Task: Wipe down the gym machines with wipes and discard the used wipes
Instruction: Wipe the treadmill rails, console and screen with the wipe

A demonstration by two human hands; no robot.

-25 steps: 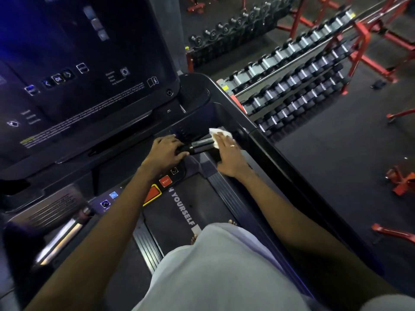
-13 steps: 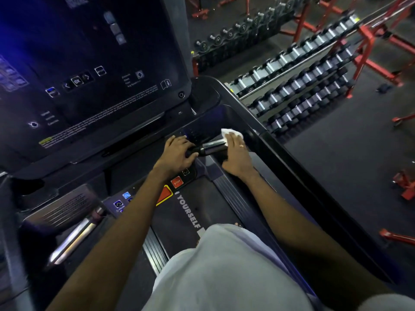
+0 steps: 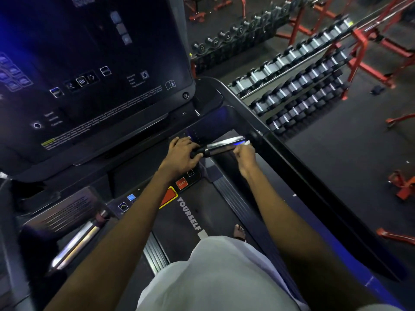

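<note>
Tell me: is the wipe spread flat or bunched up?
Bunched. Only a small white tip of the wipe shows past the right hand, whose fingers curl round it against the grip bar.

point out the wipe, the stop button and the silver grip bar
wipe (image 3: 247, 142), head view, the white corner that shows
stop button (image 3: 182, 183), head view, its red face
silver grip bar (image 3: 221, 147), head view, its shiny middle

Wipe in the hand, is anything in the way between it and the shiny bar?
Nothing visible is. The right hand pinches the wipe right up against the shiny bar, near its right end. The left hand grips the bar's dark end, off to the side of the wipe.
</note>
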